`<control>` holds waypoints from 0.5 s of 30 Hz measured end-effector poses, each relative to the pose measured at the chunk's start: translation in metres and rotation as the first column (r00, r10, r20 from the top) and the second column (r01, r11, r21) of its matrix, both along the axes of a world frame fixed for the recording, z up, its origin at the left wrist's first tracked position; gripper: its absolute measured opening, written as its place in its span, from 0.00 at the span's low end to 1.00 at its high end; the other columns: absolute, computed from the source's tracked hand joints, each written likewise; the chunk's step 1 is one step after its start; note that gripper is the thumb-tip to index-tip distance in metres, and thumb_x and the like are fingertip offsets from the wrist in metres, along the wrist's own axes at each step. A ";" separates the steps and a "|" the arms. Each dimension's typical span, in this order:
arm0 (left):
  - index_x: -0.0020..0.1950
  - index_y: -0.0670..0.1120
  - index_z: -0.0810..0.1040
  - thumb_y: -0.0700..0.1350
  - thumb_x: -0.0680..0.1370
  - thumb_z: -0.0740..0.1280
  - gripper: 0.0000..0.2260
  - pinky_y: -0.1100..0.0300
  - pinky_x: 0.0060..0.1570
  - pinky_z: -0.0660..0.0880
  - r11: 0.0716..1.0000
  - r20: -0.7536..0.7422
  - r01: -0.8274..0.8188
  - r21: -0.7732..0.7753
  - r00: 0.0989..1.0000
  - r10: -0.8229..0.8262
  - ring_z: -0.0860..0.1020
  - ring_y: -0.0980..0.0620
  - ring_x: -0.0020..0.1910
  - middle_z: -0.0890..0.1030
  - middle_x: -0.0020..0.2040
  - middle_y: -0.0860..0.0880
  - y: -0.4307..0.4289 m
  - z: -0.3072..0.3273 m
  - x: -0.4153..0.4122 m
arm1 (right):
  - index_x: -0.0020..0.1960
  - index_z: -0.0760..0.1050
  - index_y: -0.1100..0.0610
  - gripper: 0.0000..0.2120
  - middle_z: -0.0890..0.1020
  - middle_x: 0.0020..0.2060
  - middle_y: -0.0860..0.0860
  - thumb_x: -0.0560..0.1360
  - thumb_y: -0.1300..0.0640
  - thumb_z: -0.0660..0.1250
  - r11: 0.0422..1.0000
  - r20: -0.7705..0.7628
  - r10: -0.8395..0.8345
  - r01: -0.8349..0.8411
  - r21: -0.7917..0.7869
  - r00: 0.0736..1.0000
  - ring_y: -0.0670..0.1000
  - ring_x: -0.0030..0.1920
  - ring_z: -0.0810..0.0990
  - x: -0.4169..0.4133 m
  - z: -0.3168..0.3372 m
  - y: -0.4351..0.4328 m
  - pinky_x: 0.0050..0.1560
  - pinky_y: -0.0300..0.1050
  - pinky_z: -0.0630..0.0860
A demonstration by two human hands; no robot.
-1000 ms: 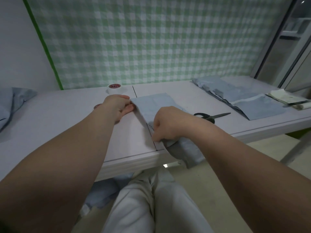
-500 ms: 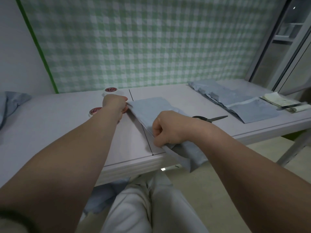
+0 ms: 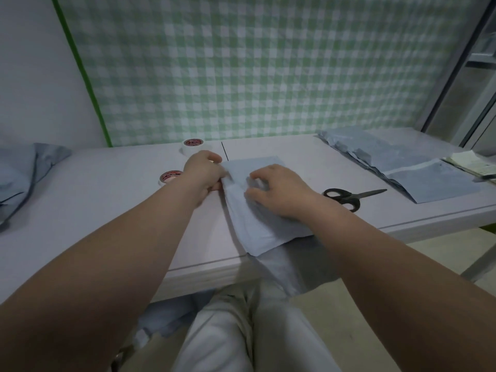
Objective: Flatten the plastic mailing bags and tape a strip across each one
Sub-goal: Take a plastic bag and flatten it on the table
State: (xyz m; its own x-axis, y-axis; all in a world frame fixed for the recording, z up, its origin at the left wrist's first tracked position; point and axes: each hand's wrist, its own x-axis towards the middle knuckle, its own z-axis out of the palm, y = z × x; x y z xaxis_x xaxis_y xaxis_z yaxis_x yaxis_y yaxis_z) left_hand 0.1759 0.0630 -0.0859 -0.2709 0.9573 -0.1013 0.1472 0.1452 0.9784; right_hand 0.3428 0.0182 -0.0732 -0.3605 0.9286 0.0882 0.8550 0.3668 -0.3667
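1. Lying flat on the pale table (image 3: pixel 102 200), the grey-blue mailing bag (image 3: pixel 257 226) runs from near the table's middle seam toward the person, and its near end droops over the front edge above the person's lap.
2. The left hand (image 3: pixel 205 174) is at the bag's left edge, fingers curled in and pinching that edge between thumb and fingertips — a closed grip on the plastic.
3. The right hand (image 3: pixel 279 191) sits palm-down on the bag just right of the left hand, fingers bent and spread, the tips pressing the plastic against the table; whether anything is pinched under them I cannot tell.
4. Just left of the left hand's wrist lies a tape roll (image 3: pixel 171 177) with a red-printed core, flat on the table and close to the forearm.
5. Beyond the left hand's knuckles, toward the checked wall, sits a second tape roll (image 3: pixel 193 146), also flat.
6. To the right of the right hand lie black-handled scissors (image 3: pixel 349 197), apart from the bag, blades pointing away to the right.
7. Farther right still — well apart from both hands — a pile of grey bags (image 3: pixel 402 162) is spread across the table's far corner.
8. Far off to the left of the grip, more grey plastic (image 3: pixel 21 178) is bunched at the table's end.
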 end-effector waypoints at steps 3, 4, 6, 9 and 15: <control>0.51 0.44 0.75 0.31 0.74 0.63 0.11 0.59 0.28 0.72 0.998 -0.020 -0.049 0.032 0.999 0.049 0.73 0.47 0.32 0.76 0.44 0.40 0.007 -0.006 0.000 | 0.73 0.61 0.57 0.27 0.65 0.71 0.54 0.79 0.45 0.56 0.999 0.069 0.023 -0.021 -0.028 0.997 0.55 0.71 0.63 -0.003 -0.009 0.011 0.69 0.50 0.61; 0.49 0.45 0.76 0.31 0.74 0.63 0.11 0.56 0.32 0.74 0.997 -0.019 -0.061 0.046 0.998 0.062 0.74 0.46 0.34 0.77 0.45 0.39 0.011 -0.007 0.000 | 0.75 0.57 0.57 0.29 0.62 0.73 0.53 0.80 0.44 0.55 0.998 0.082 0.025 -0.020 -0.056 0.996 0.55 0.72 0.60 -0.004 -0.012 0.014 0.71 0.51 0.59; 0.44 0.48 0.76 0.32 0.73 0.64 0.10 0.49 0.44 0.79 0.995 0.009 -0.082 0.051 0.997 0.082 0.79 0.42 0.42 0.79 0.47 0.39 0.019 -0.007 0.001 | 0.78 0.49 0.54 0.31 0.53 0.77 0.51 0.80 0.42 0.53 0.995 0.099 0.020 -0.011 -0.100 0.995 0.55 0.75 0.53 -0.005 -0.017 0.022 0.73 0.53 0.54; 0.40 0.49 0.76 0.32 0.73 0.64 0.11 0.46 0.49 0.80 0.993 0.025 -0.108 0.049 0.994 0.107 0.81 0.40 0.47 0.80 0.47 0.41 0.032 -0.007 0.000 | 0.78 0.47 0.53 0.32 0.52 0.77 0.51 0.79 0.41 0.51 0.997 0.115 0.000 0.009 -0.075 0.993 0.56 0.75 0.52 -0.006 -0.025 0.035 0.74 0.55 0.51; 0.39 0.49 0.77 0.34 0.73 0.64 0.10 0.48 0.50 0.80 0.987 -0.035 -0.134 0.084 0.990 0.137 0.80 0.44 0.47 0.81 0.47 0.44 0.057 -0.010 -0.001 | 0.78 0.45 0.54 0.32 0.51 0.77 0.52 0.80 0.40 0.47 0.999 0.147 -0.053 0.052 0.007 0.988 0.56 0.76 0.52 -0.008 -0.036 0.059 0.74 0.56 0.50</control>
